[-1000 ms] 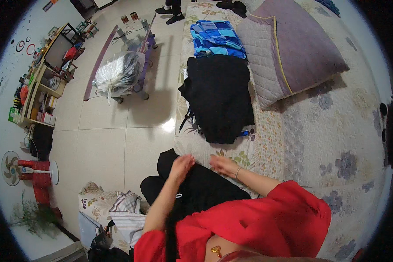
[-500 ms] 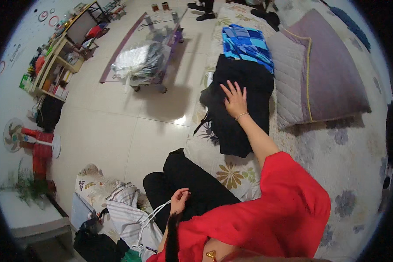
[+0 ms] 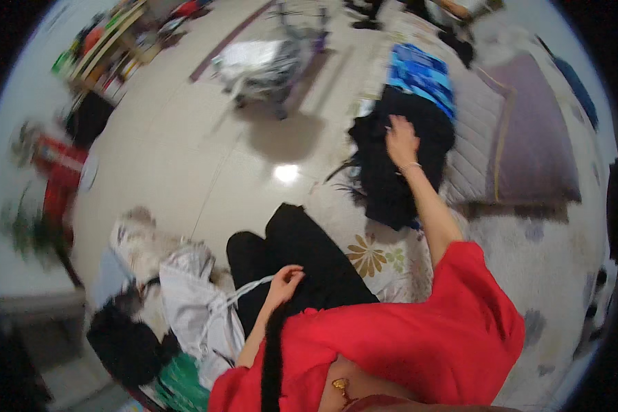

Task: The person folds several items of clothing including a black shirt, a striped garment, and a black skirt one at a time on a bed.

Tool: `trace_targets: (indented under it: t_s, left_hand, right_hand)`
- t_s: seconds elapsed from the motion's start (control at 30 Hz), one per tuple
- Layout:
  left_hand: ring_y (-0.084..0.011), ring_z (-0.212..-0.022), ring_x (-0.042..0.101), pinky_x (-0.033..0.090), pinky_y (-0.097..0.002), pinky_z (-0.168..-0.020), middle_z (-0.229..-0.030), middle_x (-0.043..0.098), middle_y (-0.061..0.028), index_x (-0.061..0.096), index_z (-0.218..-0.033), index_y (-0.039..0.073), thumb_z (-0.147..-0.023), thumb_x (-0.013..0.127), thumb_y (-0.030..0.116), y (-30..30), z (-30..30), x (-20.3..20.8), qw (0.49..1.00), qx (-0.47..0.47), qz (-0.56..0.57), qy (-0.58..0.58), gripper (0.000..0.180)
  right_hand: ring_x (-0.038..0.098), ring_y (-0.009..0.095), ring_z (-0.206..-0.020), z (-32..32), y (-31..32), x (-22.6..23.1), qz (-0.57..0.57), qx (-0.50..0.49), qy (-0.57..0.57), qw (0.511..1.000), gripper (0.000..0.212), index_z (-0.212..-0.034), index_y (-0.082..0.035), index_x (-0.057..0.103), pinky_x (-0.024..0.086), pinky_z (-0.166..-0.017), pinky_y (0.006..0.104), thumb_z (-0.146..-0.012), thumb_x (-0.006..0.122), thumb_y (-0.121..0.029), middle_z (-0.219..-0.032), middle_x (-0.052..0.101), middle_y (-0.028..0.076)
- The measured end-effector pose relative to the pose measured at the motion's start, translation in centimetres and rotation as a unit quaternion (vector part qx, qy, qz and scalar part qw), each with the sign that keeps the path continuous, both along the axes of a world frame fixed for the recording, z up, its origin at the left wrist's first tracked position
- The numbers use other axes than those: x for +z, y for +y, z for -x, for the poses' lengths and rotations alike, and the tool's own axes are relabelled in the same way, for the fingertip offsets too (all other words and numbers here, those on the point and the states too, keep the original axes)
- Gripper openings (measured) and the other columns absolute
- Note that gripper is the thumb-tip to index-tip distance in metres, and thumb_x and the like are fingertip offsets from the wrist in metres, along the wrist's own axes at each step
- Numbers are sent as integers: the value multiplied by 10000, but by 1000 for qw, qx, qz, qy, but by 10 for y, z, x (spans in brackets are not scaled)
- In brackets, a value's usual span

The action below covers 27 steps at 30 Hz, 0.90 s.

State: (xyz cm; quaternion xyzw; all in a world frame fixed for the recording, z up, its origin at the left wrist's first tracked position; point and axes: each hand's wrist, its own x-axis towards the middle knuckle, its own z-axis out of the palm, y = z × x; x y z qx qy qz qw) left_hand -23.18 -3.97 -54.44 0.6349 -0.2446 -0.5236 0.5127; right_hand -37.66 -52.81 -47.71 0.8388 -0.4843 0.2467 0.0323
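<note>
My right hand rests palm down on a folded black garment, its fingers slightly bent and a little blurred. The garment lies on the patterned couch cover, to the right of my knees. A blue checked cloth sits just beyond it, partly covered by it. Over my lap, my left hand is closed with thumb and fingertips together. A white cord runs into it from the pale grey-white cloth at my left.
A purple-grey cushion leans on the couch at right. Ahead on the tiled floor stands a wheeled stand with a plastic-wrapped bundle. A black bag and green plastic lie at lower left. Another person's feet show far ahead.
The view has shifted, so the couch and floor things sit higher and mostly further right. My right hand's fingers have drawn closer together on the black garment. My left hand keeps its closed pose.
</note>
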Motion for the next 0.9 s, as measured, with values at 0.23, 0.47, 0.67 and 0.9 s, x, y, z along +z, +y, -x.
trace_targets:
  t_s: [0.23, 0.47, 0.67, 0.9]
  left_hand:
    - [-200, -818, 638, 509, -334, -726, -905, 654, -109, 621, -992, 22, -839, 637, 195, 27, -8, 29, 986, 1, 0, -165, 232]
    - [-357, -1136, 497, 415, -459, -942, -1189, 546, -183, 606, -1120, 76, -742, 695, 217, 153, -34, 55, 758, 258, -239, -550, 413]
    - [-386, -1116, 516, 433, -483, -920, -1266, 489, -232, 222, -1452, 88, -662, 774, 360, 245, -57, 84, 646, 231, -561, -463, 1001]
    - [-364, -899, 655, 508, -468, -819, -1027, 634, -277, 313, -1390, -21, -753, 627, 258, 265, -65, 35, 768, 259, -422, -407, 762]
  right_hand:
    - [445, 334, -1232, -5, 64, 9, -6, 118, 95, 988, 471, -1348, -138, 463, 391, -994, 429, -917, 520, -318, -1352, 471, 161]
    - [470, 337, -1219, -7, 37, 6, 12, 159, -84, 984, 409, -1272, -22, 522, 352, -1019, 405, -969, 444, -286, -1298, 531, 167]
    - [448, 338, -1240, -48, 98, 24, 50, 345, -146, 926, 374, -1249, 27, 519, 315, -1064, 417, -923, 539, -154, -1297, 517, 196]
    - [388, 306, -1308, -95, 194, 17, -63, 467, -79, 878, 406, -1291, -29, 511, 265, -1091, 410, -897, 567, -107, -1363, 475, 155]
